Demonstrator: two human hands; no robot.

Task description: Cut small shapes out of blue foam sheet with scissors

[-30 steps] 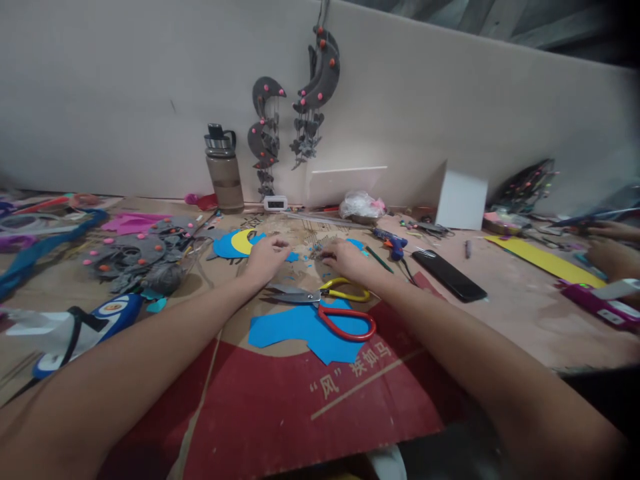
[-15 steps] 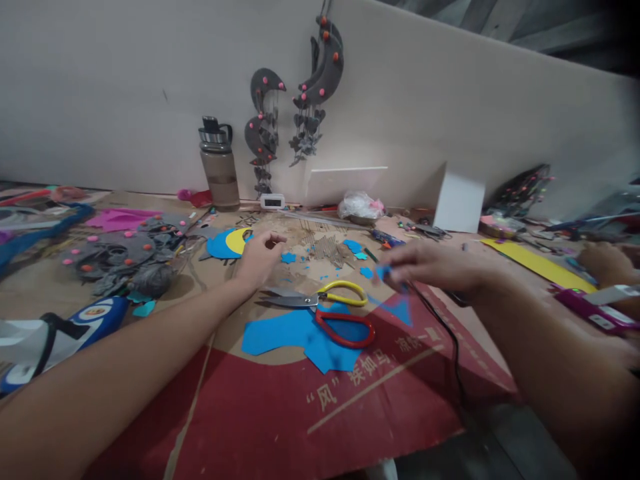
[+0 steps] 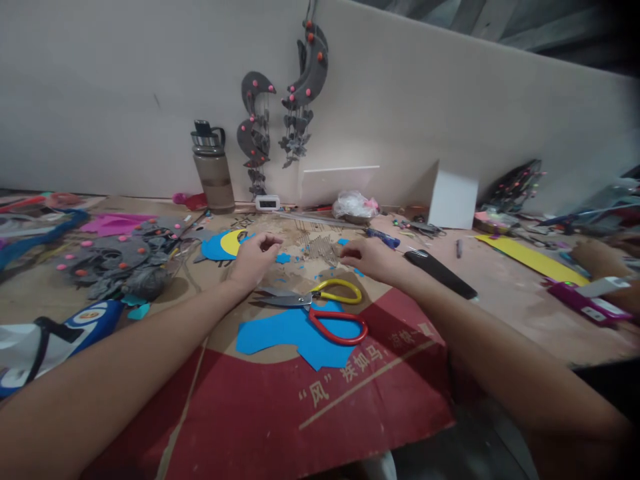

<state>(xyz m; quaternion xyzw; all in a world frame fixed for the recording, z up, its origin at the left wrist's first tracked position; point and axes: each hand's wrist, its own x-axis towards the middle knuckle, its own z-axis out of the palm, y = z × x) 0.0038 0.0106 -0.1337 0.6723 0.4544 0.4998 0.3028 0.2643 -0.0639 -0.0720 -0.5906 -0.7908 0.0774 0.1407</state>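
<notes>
My left hand [image 3: 256,259] rests on the cardboard beside a small blue flower-shaped cutout [image 3: 283,258]. Its fingers are loosely bent with a gap at the thumb, and I see nothing in them. My right hand [image 3: 373,259] is over the small blue pieces [image 3: 343,242], fingers bent and slightly apart, with nothing visible in them. Between my forearms lie open scissors [image 3: 306,301] with one yellow and one red handle. Under them is a larger cut sheet of blue felt or foam [image 3: 273,331]. A blue circle with a yellow crescent [image 3: 231,243] lies left of my left hand.
A bottle [image 3: 213,170] and a small digital clock [image 3: 267,203] stand by the wall. Grey moon hangings [image 3: 307,73] are above. Grey felt pieces [image 3: 117,257] lie left. A black case [image 3: 441,273] lies near my right forearm; another person's hand [image 3: 597,257] is far right.
My right hand has moved left and inward, toward the small blue pieces. The blue scrap at its fingers is no longer visible, and the black case is uncovered. My left hand has hardly moved.
</notes>
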